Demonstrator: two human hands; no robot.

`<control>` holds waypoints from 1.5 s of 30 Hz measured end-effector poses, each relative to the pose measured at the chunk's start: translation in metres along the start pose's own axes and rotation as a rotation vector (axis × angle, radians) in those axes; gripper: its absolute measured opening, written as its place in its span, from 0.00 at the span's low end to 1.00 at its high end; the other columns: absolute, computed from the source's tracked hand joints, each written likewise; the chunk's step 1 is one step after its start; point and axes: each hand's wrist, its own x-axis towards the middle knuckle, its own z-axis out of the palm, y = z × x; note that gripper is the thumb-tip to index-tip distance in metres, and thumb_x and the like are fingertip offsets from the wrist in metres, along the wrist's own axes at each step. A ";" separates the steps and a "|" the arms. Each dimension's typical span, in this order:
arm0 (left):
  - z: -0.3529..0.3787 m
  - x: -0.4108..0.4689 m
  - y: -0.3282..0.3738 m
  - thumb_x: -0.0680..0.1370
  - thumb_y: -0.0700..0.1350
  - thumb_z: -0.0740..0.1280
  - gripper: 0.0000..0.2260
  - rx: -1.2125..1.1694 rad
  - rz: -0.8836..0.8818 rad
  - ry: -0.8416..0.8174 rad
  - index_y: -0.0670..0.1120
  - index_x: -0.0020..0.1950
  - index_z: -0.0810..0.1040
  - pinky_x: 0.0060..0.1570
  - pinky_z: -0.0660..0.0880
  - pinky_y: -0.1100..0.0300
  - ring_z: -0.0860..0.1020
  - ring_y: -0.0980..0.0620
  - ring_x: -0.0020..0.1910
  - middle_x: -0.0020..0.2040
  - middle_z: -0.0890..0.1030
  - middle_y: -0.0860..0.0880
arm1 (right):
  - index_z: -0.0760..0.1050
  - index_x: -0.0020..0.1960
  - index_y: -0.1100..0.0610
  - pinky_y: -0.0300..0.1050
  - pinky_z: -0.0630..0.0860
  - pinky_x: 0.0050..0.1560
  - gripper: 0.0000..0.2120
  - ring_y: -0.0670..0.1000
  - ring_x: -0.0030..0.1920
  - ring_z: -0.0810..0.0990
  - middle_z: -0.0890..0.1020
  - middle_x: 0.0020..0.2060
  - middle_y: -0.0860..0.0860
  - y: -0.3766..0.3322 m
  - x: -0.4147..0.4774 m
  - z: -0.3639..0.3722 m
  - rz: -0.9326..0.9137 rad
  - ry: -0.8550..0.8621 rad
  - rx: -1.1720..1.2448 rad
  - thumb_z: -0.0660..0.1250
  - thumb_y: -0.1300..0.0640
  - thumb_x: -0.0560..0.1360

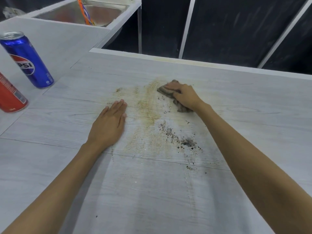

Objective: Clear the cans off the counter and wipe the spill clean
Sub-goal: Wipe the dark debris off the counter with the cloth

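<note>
Right hand (184,97) curled over a crumpled cloth (164,92), pressed on the counter (244,98); the spill (148,112) lies between it and the left hand (109,122), flat with fingers straight. Cloth probably limp and light: bunch it under the palm. Blue can (27,59) and red can (10,97) stand well left of the left hand

- This looks like a kitchen, or a plain mock-up of one: a long counter (168,191) with a pale grey wood-grain top and a white edge stretches out ahead.
- At the far left, a steel sink (104,14) is set into a white unit, with an orange item (85,12) leaning in the basin.
- A blue Pepsi can (27,61) and a red can (10,97) stand on the counter's left side.
- A brownish spill (146,112) with dark crumbs marks the top, a grubby cloth (168,92) at its far edge.
- Dark panels (228,27) in white frames stand behind the counter.
</note>
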 end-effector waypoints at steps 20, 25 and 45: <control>-0.001 -0.001 0.001 0.82 0.46 0.48 0.21 -0.019 0.009 -0.002 0.44 0.75 0.57 0.74 0.47 0.59 0.53 0.55 0.76 0.76 0.57 0.49 | 0.73 0.65 0.56 0.37 0.77 0.53 0.16 0.44 0.50 0.82 0.85 0.49 0.46 -0.010 -0.008 -0.017 0.085 0.091 0.298 0.55 0.59 0.80; -0.001 0.000 0.000 0.82 0.46 0.48 0.21 -0.018 0.004 0.006 0.45 0.75 0.57 0.74 0.47 0.59 0.54 0.55 0.75 0.76 0.57 0.49 | 0.70 0.68 0.54 0.48 0.73 0.61 0.21 0.55 0.57 0.77 0.74 0.64 0.56 -0.014 0.001 0.021 -0.032 0.049 -0.060 0.56 0.64 0.77; -0.002 0.000 0.002 0.82 0.46 0.48 0.21 -0.028 0.004 -0.006 0.44 0.75 0.57 0.73 0.47 0.59 0.53 0.54 0.76 0.76 0.57 0.49 | 0.72 0.66 0.57 0.39 0.75 0.52 0.18 0.48 0.48 0.77 0.76 0.64 0.55 -0.060 0.010 0.042 -0.115 -0.072 0.131 0.58 0.65 0.78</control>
